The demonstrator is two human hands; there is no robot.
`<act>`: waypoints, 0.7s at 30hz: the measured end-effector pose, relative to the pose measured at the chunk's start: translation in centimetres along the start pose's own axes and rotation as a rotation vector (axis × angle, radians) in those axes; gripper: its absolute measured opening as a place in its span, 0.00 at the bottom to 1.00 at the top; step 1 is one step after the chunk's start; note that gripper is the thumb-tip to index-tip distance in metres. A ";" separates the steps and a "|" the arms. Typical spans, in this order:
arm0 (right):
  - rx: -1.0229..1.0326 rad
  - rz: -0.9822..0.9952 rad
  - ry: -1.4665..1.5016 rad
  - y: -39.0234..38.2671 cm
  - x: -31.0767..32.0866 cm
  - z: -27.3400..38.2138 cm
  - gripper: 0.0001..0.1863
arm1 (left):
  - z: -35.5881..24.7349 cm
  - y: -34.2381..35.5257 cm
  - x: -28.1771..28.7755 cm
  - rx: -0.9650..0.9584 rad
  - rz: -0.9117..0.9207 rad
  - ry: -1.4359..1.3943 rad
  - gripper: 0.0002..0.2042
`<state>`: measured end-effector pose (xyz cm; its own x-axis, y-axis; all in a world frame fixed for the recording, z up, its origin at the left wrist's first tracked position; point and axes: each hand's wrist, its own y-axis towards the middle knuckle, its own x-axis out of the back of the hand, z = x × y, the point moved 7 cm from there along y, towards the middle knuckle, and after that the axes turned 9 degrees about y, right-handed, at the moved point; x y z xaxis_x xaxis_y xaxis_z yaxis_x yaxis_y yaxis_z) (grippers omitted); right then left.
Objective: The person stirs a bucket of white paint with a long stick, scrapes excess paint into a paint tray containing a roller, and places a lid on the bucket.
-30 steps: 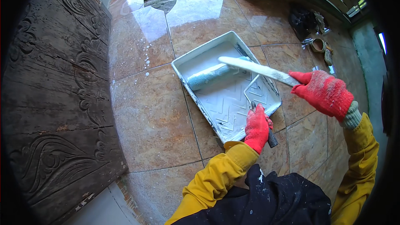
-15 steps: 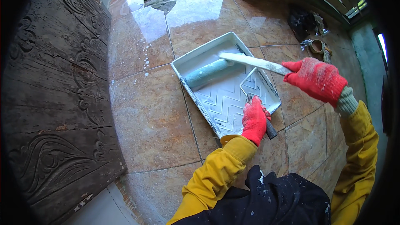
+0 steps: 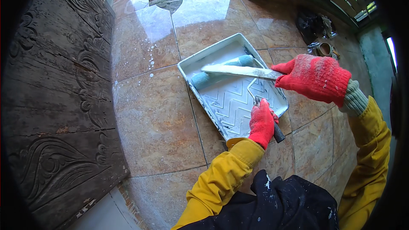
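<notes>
A paint tray [image 3: 205,107] with a ridged slope and white paint in it lies on the tiled floor before me. In its deep end rests the pale blue sleeve of a paint roller [image 3: 203,80]. My left hand [image 3: 261,124], in a red glove, is closed around the roller's dark handle at the near right side of the tray. In my red-gloved right hand [image 3: 317,79] is one end of a flat, paint-coated stick [image 3: 240,71]. The stick reaches over the tray and crosses the roller sleeve; whether it presses on the sleeve I cannot tell.
To the left lies a dark carved wooden panel [image 3: 64,106]. A black plastic bag [image 3: 309,26] and a brown round container [image 3: 325,50] sit at the far right by the wall. White paint drops dot the tiles [image 3: 149,115]; a broken tile patch [image 3: 169,3] shows farther off.
My right hand has moved left and slightly nearer, bringing the stick farther across the roller sleeve. My left hand keeps its hold on the roller handle, almost still.
</notes>
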<state>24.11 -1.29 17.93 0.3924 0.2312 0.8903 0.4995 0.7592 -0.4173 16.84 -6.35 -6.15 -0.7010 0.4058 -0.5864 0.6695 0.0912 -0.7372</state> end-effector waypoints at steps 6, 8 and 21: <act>-0.061 -0.034 -0.250 -0.8 2.2 -1.8 0.17 | 0.4 0.3 0.3 0.006 -0.016 -0.015 0.13; -0.114 -0.026 -0.229 -0.4 2.7 -3.3 0.17 | 0.4 0.3 0.2 0.006 -0.003 -0.015 0.13; 0.146 -0.021 -0.204 -0.1 1.7 1.0 0.16 | 1.1 -0.1 0.8 -0.007 -0.014 0.046 0.20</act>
<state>24.00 -0.35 19.68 0.2114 0.3209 0.9232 0.3836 0.8416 -0.3803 15.95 -7.01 -6.90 -0.6986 0.4456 -0.5599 0.6615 0.1039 -0.7427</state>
